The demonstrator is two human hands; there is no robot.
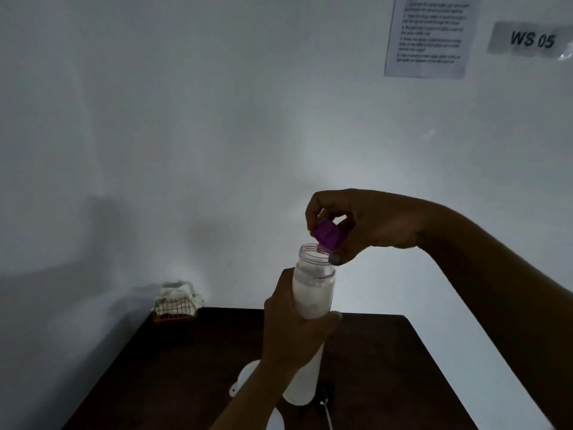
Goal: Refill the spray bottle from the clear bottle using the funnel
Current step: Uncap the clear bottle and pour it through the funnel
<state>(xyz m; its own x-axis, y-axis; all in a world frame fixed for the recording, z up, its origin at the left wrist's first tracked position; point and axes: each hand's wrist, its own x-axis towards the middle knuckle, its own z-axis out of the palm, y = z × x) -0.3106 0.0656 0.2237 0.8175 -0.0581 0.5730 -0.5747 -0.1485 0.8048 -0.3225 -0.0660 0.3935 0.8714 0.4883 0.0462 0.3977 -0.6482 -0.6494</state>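
I hold the clear bottle [313, 290] upright above the table, my left hand [291, 330] wrapped around its middle. It contains whitish liquid and its mouth is uncovered. My right hand [366, 221] pinches the purple cap [328, 235] just above and to the right of the bottle's mouth, apart from the threads. A white funnel [245, 378] shows behind my left forearm, low on the table, partly hidden. A white rounded shape [274, 422] at the bottom edge may be the spray bottle; I cannot tell. A dark sprayer head with its thin tube [327, 405] lies on the table to the right of it.
The dark wooden table [387, 367] stands against a white wall. A small wire basket with white cloths [176, 305] sits at the table's far left corner. A printed sheet [431, 32] and a "WS 05" label [531, 38] hang on the wall.
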